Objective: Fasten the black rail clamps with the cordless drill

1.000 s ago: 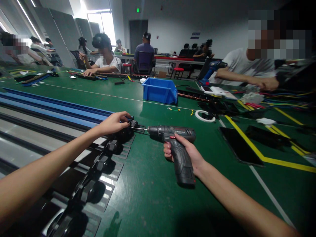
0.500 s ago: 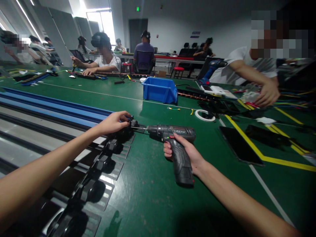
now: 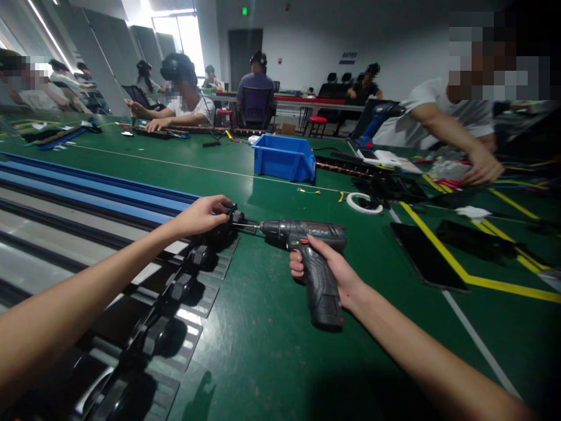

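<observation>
My right hand (image 3: 331, 266) is wrapped round the grip of a black cordless drill (image 3: 322, 286), held level over the green table. Its long thin bit (image 3: 246, 225) points left and meets the black end fitting (image 3: 234, 217) of the farthest blue rail (image 3: 131, 193). My left hand (image 3: 205, 214) is closed on that fitting, thumb on the near side and fingers over the top. The exact contact of bit tip and fitting is too small to make out. Nearer to me, several similar black end fittings (image 3: 186, 286) with slotted plates line the rail ends.
A blue bin (image 3: 284, 159) stands beyond the drill. To the right lie a white ring (image 3: 364, 203), a dark flat panel (image 3: 427, 257) and yellow tape lines (image 3: 508, 287). Across the table a co-worker's hand (image 3: 482, 166) handles wires. Another co-worker (image 3: 188, 111) sits at the far left.
My hands and the drill stay almost in place, the bit still at the fitting. The co-worker's hand on the right has shifted slightly to the right.
</observation>
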Demonstrator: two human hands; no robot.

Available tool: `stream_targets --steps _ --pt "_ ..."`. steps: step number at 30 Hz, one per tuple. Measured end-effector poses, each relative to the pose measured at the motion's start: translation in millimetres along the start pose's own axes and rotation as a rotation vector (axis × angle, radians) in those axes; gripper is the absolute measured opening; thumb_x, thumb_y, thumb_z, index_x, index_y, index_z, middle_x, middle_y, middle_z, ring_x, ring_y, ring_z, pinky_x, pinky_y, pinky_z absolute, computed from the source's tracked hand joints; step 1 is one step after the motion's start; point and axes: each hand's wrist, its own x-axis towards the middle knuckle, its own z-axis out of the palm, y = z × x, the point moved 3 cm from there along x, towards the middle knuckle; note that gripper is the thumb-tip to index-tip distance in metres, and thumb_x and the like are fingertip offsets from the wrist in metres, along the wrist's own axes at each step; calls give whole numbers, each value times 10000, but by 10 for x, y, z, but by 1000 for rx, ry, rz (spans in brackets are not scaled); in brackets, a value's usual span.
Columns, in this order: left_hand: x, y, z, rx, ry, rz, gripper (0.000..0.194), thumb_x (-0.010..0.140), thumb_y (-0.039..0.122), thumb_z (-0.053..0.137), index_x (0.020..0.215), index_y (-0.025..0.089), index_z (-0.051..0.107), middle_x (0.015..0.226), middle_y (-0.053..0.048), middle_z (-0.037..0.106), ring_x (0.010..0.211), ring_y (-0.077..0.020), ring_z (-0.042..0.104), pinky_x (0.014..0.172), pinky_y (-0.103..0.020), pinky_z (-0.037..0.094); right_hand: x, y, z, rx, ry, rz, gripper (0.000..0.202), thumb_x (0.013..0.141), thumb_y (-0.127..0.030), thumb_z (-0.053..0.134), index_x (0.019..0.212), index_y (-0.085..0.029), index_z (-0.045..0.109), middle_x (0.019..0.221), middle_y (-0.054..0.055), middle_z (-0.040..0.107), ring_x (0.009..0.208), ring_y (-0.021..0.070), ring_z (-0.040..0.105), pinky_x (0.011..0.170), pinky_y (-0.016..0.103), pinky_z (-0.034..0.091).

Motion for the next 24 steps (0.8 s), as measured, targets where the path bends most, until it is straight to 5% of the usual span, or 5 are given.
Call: stream_targets --steps 24 --pt "1 22 3 18 11 -20 431 789 322 587 1184 155 628 1006 -85 735 900 -230 666 844 -353 489 8 10 5 -1 5 -21 287 952 -368 565 870 -98 616 787 57 587 703 126 581 663 240 531"
